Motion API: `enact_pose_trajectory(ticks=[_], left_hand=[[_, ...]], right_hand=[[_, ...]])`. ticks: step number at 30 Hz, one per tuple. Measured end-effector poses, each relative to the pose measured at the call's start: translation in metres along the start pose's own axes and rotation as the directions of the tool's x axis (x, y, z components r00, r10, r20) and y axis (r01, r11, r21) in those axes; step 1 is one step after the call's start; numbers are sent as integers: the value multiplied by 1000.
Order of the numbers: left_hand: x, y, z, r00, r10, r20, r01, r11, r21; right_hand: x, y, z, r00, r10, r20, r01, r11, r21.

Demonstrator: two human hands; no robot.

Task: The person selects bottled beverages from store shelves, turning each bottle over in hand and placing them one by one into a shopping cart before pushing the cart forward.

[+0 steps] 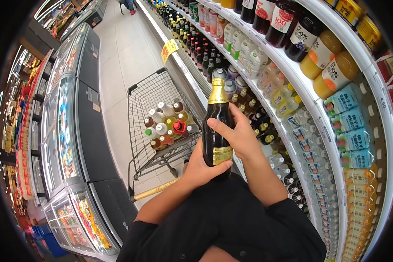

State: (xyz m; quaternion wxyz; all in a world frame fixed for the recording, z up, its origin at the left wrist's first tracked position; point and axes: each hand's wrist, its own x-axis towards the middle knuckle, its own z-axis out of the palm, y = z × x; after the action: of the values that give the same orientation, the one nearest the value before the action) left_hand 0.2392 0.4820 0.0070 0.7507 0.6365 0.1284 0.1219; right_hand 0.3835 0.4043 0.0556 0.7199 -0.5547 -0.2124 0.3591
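A dark beer bottle (217, 120) with gold foil round its neck and a gold label is upright in front of my chest. My left hand (201, 165) grips it low down, with the thumb across the label. Higher up, my right hand (238, 131) is wrapped around its side, thumb over the dark glass. Just beyond my left arm stands a wire shopping cart (137, 98). Several capped bottles (161, 129) with white, brown, green and red tops stand grouped inside it.
On the right, a curved drinks shelf (292, 61) holds rows of juice and beer bottles. A yellow price tag (169, 50) sticks out from its edge. Along the left runs a freezer (81, 100). The tiled aisle (113, 39) leads to a distant person (129, 5).
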Motion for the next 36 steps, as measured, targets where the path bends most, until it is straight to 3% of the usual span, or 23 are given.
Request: enact_pose_trajectory(ticks=[4,15,19,21,27,30,34,36], left_hand=[[-1,-2,-2,999,-43,27,45,997,-69],[-7,-7,-4,999,-21,38,26,991,-132],[-9,-11,-5,999,41,35,-38,996,-86],[-10,-14,-7,999,27,19,-23,988,-152],[-13,-11,-7,993,116,1,-116,993,8],[-13,-16,-7,993,113,-27,-115,988,-102],[-10,-21,-17,997,71,-27,-73,993,-89],[-5,-24,-29,957,-59,285,138,954,-267]], right_hand=[[-1,2,6,1000,4,-24,-3,998,56],[-6,9,11,997,-77,-32,76,997,-31],[-8,8,12,996,-89,-22,89,996,-18],[-10,7,12,996,-89,-23,90,995,36],[-8,8,7,995,-93,29,90,992,94],[-7,9,5,993,-106,42,103,991,83],[-5,11,2,993,-89,83,79,990,116],[-6,10,2,984,-65,168,30,979,201]])
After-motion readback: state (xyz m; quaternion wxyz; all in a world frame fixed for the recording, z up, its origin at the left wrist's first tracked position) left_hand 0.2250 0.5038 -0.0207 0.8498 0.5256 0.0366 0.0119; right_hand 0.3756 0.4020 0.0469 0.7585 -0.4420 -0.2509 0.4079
